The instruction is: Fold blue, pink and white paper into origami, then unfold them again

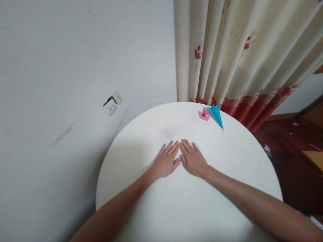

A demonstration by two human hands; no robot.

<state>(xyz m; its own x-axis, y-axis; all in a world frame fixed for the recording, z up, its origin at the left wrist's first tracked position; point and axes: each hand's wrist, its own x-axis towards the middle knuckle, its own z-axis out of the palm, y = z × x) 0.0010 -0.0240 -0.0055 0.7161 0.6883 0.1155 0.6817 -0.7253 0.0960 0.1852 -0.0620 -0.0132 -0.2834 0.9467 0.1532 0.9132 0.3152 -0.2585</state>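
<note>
While both of my hands lie flat near the middle of the round white table (156, 215), I count two folded paper pieces at about one o'clock from them, well apart, near the far rim. My left hand (165, 161) and right hand (193, 159) rest palm down, fingers straight and spread, index fingertips touching, gripping nothing; a pale sheet seems to lie under them, though I cannot tell for sure. The small pink folded paper shape (205, 114) touches the one blue pointed paper dart (216, 115). One cream flowered curtain (239, 50) hangs behind; one wall socket (112, 102) sits at ten o'clock.
</note>
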